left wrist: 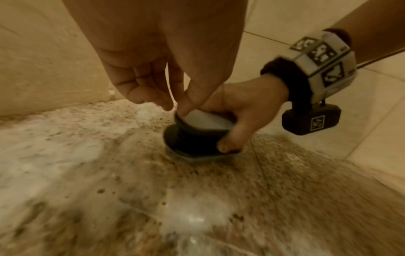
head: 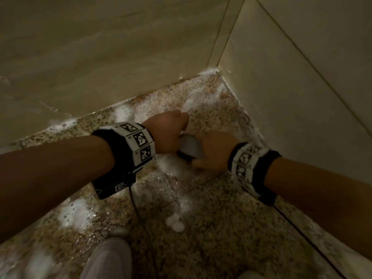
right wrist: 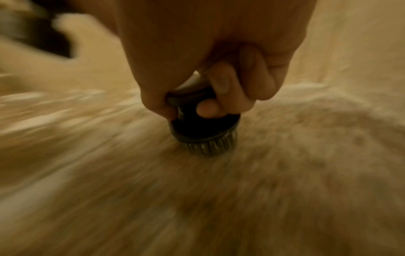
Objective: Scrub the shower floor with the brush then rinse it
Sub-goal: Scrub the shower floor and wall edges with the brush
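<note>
I see a speckled stone shower floor [head: 211,198], wet and shiny, with white foam [head: 74,214] in patches. Two plain tan walls [head: 100,47] meet in a corner at about 1 o'clock in the head view. A light shoe [head: 106,258] shows at 6 o'clock.

The brush [left wrist: 197,136] is round and dark with a white top, and its short bristles press flat on the floor in the middle of the view. My right hand [head: 213,152] curls its fingers and thumb around the brush. My left hand [head: 171,133] has bent fingers, and two fingertips [left wrist: 186,107] touch the brush top at its 9 o'clock edge.
</note>
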A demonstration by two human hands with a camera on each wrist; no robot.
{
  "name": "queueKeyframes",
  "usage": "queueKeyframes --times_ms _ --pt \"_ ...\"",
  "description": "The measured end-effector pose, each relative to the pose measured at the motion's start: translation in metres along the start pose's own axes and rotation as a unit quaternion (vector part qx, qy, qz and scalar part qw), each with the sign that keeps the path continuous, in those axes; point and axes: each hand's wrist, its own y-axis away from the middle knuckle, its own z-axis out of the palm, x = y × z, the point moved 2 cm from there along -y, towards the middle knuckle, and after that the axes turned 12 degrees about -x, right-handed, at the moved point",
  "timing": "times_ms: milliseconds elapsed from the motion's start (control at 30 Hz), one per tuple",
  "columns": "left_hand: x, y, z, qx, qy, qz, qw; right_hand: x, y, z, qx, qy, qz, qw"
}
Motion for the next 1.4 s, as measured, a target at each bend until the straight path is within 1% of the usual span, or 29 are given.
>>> queueKeyframes --times_ms 33,100,133,167,233,300,333,367,433,467,500,533,567,667,733,767,800,867,900,933,967,1033,1100,1133,1200,1267,1300,1333,1400 --pt "0.001 0.005 0.005 -0.049 -0.028 0.006 0.998 -0.007 0.006 0.013 -0.013 0.013 -0.012 1.0" --pt "0.009 0.013 0.021 -0.167 -0.105 0.025 0.98 -0.024 0.007 0.033 -0.033 0.051 -0.054 0.997" --pt "0.013 0.018 0.029 -0.2 -0.135 0.035 0.97 -0.032 0.004 0.038 -0.027 0.065 -0.076 0.995" --pt "0.013 0.02 0.033 -0.208 -0.157 0.037 0.965 -0.036 -0.001 0.036 -0.012 0.07 -0.091 0.993" --pt "0.013 0.022 0.028 -0.18 -0.201 0.031 0.962 -0.035 -0.008 0.021 0.016 0.056 -0.078 0.995" --pt "0.012 0.02 0.013 -0.168 -0.234 0.018 0.958 -0.02 -0.008 0.01 0.006 0.031 -0.018 0.999" --pt "0.013 0.018 0.008 -0.171 -0.241 0.016 0.955 -0.012 -0.006 0.01 0.004 0.024 0.001 1.0" --pt "0.018 0.018 0.007 -0.172 -0.244 0.03 0.954 -0.009 -0.001 0.012 0.002 0.022 0.004 1.0" --pt "0.03 0.018 0.021 -0.182 -0.206 0.094 0.957 -0.017 0.015 0.026 -0.029 0.052 -0.031 0.998" --pt "0.038 0.02 0.033 -0.205 -0.179 0.119 0.955 -0.025 0.024 0.037 -0.048 0.074 -0.05 0.995" --pt "0.044 0.024 0.044 -0.235 -0.159 0.126 0.951 -0.031 0.031 0.046 -0.065 0.081 -0.064 0.992" --pt "0.046 0.025 0.051 -0.257 -0.153 0.12 0.947 -0.034 0.034 0.05 -0.063 0.089 -0.076 0.991" --pt "0.045 0.022 0.051 -0.256 -0.154 0.105 0.948 -0.035 0.033 0.046 -0.054 0.093 -0.079 0.991" --pt "0.039 0.004 0.023 -0.183 -0.195 0.058 0.962 -0.024 0.017 0.024 -0.005 0.054 -0.039 0.998" --pt "0.042 0.003 0.014 -0.172 -0.227 0.056 0.957 -0.023 0.014 0.022 0.024 0.078 -0.04 0.996" --pt "0.049 0.01 0.017 -0.187 -0.224 0.058 0.955 -0.026 0.017 0.029 0.015 0.085 -0.053 0.995" --pt "0.056 0.016 0.028 -0.21 -0.214 0.072 0.951 -0.032 0.027 0.037 -0.009 0.087 -0.079 0.993" --pt "0.066 0.036 0.056 -0.266 -0.185 0.088 0.942 -0.048 0.049 0.056 -0.085 0.066 -0.144 0.984" --pt "0.07 0.043 0.062 -0.288 -0.159 0.092 0.94 -0.05 0.055 0.062 -0.106 0.062 -0.157 0.98" --pt "0.069 0.041 0.062 -0.286 -0.137 0.094 0.944 -0.049 0.055 0.059 -0.096 0.078 -0.153 0.98" --pt "0.066 0.035 0.053 -0.269 -0.129 0.087 0.951 -0.044 0.049 0.053 -0.074 0.092 -0.13 0.984" --pt "0.061 0.018 0.031 -0.224 -0.171 0.069 0.957 -0.03 0.031 0.041 -0.048 0.076 -0.071 0.993" --pt "0.058 0.006 0.02 -0.193 -0.203 0.055 0.958 -0.023 0.017 0.036 -0.025 0.07 -0.063 0.995" --pt "0.058 0.004 0.023 -0.196 -0.189 0.053 0.961 -0.023 0.015 0.04 -0.022 0.069 -0.067 0.995" --pt "0.067 0.015 0.04 -0.251 -0.154 0.064 0.954 -0.032 0.026 0.053 -0.04 0.081 -0.073 0.993" --pt "0.076 0.033 0.067 -0.323 -0.151 0.085 0.93 -0.052 0.049 0.073 -0.106 0.068 -0.111 0.986" --pt "0.077 0.04 0.074 -0.341 -0.146 0.084 0.925 -0.06 0.059 0.079 -0.141 0.075 -0.131 0.978" --pt "0.073 0.04 0.076 -0.335 -0.139 0.081 0.928 -0.062 0.063 0.075 -0.159 0.075 -0.126 0.976" --pt "0.063 0.03 0.062 -0.282 -0.138 0.077 0.946 -0.053 0.057 0.052 -0.117 0.048 -0.072 0.989"
